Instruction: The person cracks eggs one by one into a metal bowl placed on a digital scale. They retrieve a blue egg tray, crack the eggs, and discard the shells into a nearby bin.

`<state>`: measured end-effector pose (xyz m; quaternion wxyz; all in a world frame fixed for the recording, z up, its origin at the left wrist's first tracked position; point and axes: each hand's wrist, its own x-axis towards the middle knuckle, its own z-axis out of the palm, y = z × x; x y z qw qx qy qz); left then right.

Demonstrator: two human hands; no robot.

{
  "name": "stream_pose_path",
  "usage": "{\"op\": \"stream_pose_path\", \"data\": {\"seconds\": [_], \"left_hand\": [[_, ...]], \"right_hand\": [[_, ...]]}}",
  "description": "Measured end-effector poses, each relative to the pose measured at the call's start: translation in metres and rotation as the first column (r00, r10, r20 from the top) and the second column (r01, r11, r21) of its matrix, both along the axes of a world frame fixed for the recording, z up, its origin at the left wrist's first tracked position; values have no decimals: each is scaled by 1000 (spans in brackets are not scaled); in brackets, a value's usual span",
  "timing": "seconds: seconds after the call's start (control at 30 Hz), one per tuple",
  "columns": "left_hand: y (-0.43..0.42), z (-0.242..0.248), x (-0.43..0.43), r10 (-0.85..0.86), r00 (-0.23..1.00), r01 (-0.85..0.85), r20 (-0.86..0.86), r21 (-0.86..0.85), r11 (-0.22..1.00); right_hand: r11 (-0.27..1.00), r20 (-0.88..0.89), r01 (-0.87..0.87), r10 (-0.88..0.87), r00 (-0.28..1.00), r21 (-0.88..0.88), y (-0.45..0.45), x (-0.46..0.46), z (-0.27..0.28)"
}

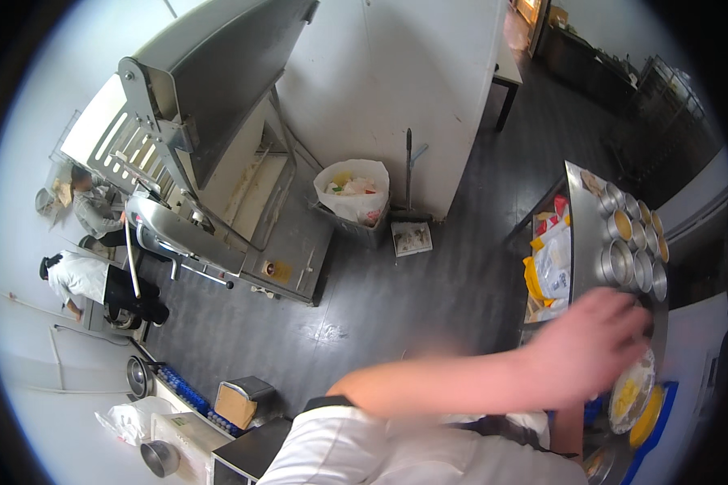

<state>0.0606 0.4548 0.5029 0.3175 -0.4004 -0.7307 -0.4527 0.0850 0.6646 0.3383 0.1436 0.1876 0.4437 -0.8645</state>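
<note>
My left hand (606,345) reaches across to the right and is blurred, its fingers curled beside a dark round shape at the counter; whether it holds anything cannot be told. Just below it lies a round dish (631,391) with a white coating and a yellow mass inside. Several round metal tins (617,262) stand above the hand on the steel table (582,242), some with yellowish contents. A bare forearm on my right side rises behind my left arm, but my right hand itself is hidden.
A yellow round thing (647,418) lies on a blue tray (661,424). Packages (549,267) fill the shelf under the table. A lined waste bin (352,194), dustpan (412,238) and large dough sheeter (218,182) stand beyond. Two people work at the far left.
</note>
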Motion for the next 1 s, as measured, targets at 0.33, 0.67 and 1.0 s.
{"op": "stream_pose_path", "data": {"seconds": [0.33, 0.67, 1.0], "left_hand": [[-185, -213, 102, 692, 451, -420, 563, -551, 722], [-177, -259, 167, 844, -264, -462, 467, -829, 315], [-97, -236, 107, 608, -559, -644, 564, -757, 110]], "right_hand": [[886, 158, -457, 464, 872, -84, -86, -117, -40], [605, 116, -782, 796, 594, -149, -274, -306, -34], [544, -539, -837, 724, 431, 62, -418, -447, 133]]}}
